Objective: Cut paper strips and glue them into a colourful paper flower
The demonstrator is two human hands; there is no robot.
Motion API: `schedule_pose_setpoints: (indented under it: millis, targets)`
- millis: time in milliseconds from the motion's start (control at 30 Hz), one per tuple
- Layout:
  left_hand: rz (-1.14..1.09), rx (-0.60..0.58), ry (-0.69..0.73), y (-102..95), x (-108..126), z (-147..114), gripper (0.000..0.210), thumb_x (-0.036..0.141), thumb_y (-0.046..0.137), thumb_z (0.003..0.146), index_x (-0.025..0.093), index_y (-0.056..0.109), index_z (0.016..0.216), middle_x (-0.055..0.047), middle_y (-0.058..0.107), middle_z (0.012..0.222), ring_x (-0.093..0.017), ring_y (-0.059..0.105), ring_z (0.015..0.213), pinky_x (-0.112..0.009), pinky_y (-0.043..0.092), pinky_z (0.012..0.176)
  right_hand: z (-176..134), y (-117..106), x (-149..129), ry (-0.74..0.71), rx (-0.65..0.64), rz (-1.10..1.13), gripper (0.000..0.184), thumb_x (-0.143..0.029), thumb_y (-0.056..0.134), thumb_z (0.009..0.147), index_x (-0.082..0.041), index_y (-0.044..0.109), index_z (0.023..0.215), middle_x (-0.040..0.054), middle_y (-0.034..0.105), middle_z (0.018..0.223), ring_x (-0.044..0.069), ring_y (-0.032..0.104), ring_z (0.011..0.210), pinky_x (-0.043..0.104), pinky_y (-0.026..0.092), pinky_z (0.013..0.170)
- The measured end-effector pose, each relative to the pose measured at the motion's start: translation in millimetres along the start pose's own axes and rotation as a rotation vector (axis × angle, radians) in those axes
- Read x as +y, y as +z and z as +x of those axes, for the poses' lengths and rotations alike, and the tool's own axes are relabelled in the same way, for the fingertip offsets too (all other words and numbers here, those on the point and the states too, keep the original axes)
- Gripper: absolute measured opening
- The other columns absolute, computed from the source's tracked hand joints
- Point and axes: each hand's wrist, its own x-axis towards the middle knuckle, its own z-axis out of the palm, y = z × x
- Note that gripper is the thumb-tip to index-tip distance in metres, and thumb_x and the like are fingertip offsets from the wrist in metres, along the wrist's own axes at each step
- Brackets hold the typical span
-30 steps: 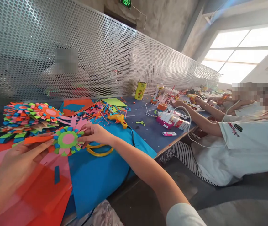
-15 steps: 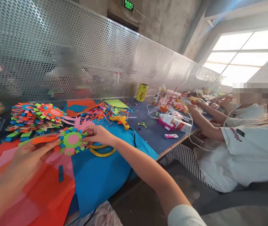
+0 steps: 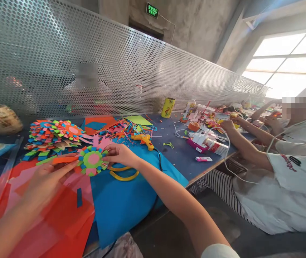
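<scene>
Between my hands is a layered paper flower (image 3: 93,162) with a pink centre, a green ring and blue and green petal tips. My left hand (image 3: 44,179) pinches its left edge, and an orange paper strip (image 3: 64,159) lies along those fingers. The fingertips of my right hand (image 3: 119,156) are closed on the flower's right edge. Just below that hand, yellow scissor handles (image 3: 124,175) lie on a blue sheet (image 3: 123,211). Red paper (image 3: 69,222) is spread beneath my left arm. Behind the flower stands a pile of multicoloured paper flowers (image 3: 48,139).
A yellow glue gun (image 3: 143,140) lies beside a heap of paper scraps (image 3: 120,129). Farther off stand a yellow can (image 3: 168,108) and a white-and-pink box (image 3: 206,140) with cables. A perforated metal screen (image 3: 142,71) lines the back. Co-workers sit at the right.
The head view has swung slightly left, so everything appears farther right. Both hands stay on the paper flower, with little visible change in their grip.
</scene>
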Motion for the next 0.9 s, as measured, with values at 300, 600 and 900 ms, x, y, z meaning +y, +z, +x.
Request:
schedule_pose_setpoints:
  millis: [300,600,900]
  targets:
    - [-0.134,-0.075,-0.05,5.0,0.7,-2.4,0.037,0.032,0.085,0.043,0.018,0.068,0.073,0.001,0.07,0.076,-0.012,0.063,0.072,-0.017,0.051,0.065,2.2,-3.1,-1.4,-0.044,0.065,-0.078,0.038,-0.029,0.08,0.059,-0.017,0.058,0.088,-0.0044,0.062,0.067,0.008,0.06,0.056,0.018,0.05,0.051]
    - [-0.119,-0.077,-0.035,1.1,1.2,-1.7,0.043,0.037,0.084,0.044,0.019,0.065,0.077,0.003,0.068,0.077,-0.013,0.063,0.073,-0.019,0.052,0.067,0.7,-3.8,-3.7,-0.065,0.05,-0.126,0.027,-0.022,0.072,0.069,-0.017,0.057,0.091,-0.0044,0.061,0.065,0.008,0.055,0.052,0.018,0.045,0.045]
    - [0.502,-0.061,0.214,-1.9,8.6,-4.8,0.054,0.053,0.058,0.065,0.019,0.059,0.107,-0.007,0.066,0.111,-0.024,0.062,0.099,-0.039,0.046,0.094,3.6,-7.6,-3.9,-0.087,0.111,-0.181,0.028,-0.02,0.071,0.068,-0.017,0.057,0.091,-0.0033,0.062,0.07,0.009,0.059,0.06,0.018,0.047,0.054]
